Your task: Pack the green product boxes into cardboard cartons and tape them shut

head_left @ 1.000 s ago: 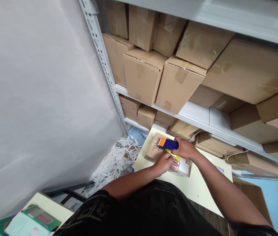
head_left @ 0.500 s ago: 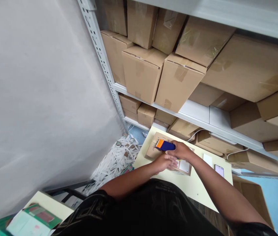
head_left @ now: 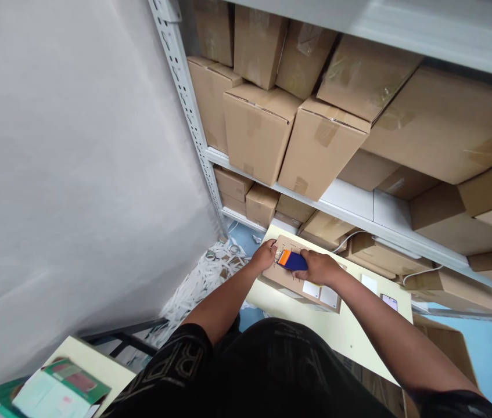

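Observation:
A cardboard box (head_left: 287, 283) lies on the pale yellow table, with black handwriting and white labels on its top. My right hand (head_left: 320, 267) is wrapped around a dark blue and orange tape dispenser (head_left: 293, 260), held low over the box with its orange end pointing left. At the box's left end is my left hand (head_left: 265, 256), its fingers curled over the edge close to the dispenser's orange end. Whether tape runs between the dispenser and the box is too small to tell.
Metal shelving (head_left: 211, 155) stacked with cartons (head_left: 258, 130) stands behind the table (head_left: 350, 325). A phone (head_left: 389, 302) and a white card (head_left: 368, 283) lie at its right. White paper strips (head_left: 197, 284) cover the floor left. A green carton (head_left: 63, 386) sits lower left.
My left hand has moved from beside my right hand, left to the box's far left end. My right hand keeps the tape dispenser over the box. The view has shifted slightly.

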The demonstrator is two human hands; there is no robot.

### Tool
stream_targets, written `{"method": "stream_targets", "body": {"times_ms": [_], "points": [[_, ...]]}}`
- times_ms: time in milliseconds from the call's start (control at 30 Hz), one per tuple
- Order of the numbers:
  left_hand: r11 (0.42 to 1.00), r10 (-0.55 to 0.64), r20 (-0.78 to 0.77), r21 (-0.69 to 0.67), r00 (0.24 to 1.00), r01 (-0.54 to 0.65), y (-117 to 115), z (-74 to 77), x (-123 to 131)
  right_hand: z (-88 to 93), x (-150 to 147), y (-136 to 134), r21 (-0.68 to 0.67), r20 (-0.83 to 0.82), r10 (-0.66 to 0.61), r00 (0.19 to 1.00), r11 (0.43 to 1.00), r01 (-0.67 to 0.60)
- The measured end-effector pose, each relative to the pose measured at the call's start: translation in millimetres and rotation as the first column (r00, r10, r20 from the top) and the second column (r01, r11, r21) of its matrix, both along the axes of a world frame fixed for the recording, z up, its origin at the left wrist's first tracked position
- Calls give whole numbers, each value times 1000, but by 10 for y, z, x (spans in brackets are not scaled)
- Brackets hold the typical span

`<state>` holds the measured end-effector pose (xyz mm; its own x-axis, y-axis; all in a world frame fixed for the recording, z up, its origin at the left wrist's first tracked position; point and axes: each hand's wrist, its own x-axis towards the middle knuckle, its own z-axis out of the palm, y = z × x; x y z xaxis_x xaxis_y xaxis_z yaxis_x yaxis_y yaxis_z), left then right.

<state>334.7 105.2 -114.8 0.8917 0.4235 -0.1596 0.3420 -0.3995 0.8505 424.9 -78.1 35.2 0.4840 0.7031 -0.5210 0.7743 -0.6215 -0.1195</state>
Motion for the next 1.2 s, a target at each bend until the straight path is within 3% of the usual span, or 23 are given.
{"method": "stream_targets", "body": {"times_ms": [100,300,567,1033,1200], "points": [[999,-31,8,37,999,31,-6,-8,-36,-40,17,-69,23,3,7,1000,1000,-8],[986,-76,-95,138,993,89,3,88,-35,-83,-87,34,-92,133,-74,988,992,87],[966,-91,-201,221,975,136,24,140,-71,-90,-206,-66,4,167,-45,985,999,45],[917,-138,-291,323,947,233,-121,165,36,-22,185,-828,31,131,-19,991,999,15],[911,-121,-308,343,944,228,-113,152,54,18,331,-1259,37,135,-31,990,999,26]]}}
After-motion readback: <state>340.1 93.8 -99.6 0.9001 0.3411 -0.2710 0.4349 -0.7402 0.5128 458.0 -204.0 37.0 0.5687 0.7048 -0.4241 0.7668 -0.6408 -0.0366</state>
